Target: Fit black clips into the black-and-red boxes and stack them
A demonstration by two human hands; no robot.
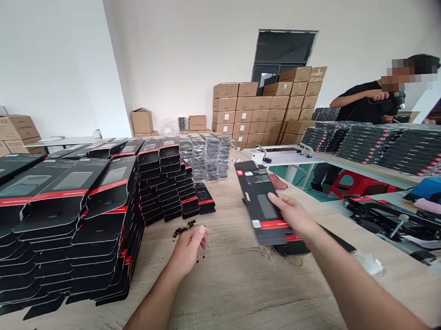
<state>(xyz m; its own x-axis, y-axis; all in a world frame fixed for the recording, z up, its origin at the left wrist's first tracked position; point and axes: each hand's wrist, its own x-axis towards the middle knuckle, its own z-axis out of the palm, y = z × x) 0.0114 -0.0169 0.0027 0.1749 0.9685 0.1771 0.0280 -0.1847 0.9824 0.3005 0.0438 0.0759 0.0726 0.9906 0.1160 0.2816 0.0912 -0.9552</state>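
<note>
My right hand (295, 213) grips a black cardboard packaging box (259, 202) by its right edge, thumb on the printed face. The box is raised and tilted, with a red band near its lower end and a clear or grey window-like panel. Beneath it, more flat black-and-red packaging (293, 249) lies on the table, partly hidden. My left hand (190, 248) rests low over the tabletop, its fingers curled together; what they hold, if anything, is hidden. Just beyond it lies a small heap of black bits (183, 229), with a few more beside the fingers.
Tall stacks of open-ended black boxes (108, 215) fill the left side of the wooden table (227, 292). Plastic-wrapped stacks (208, 156) stand farther back. A clear plastic scrap (369, 264) lies right. Across a second bench with wrapped stacks (370, 142), a person (365, 101) holds a tool.
</note>
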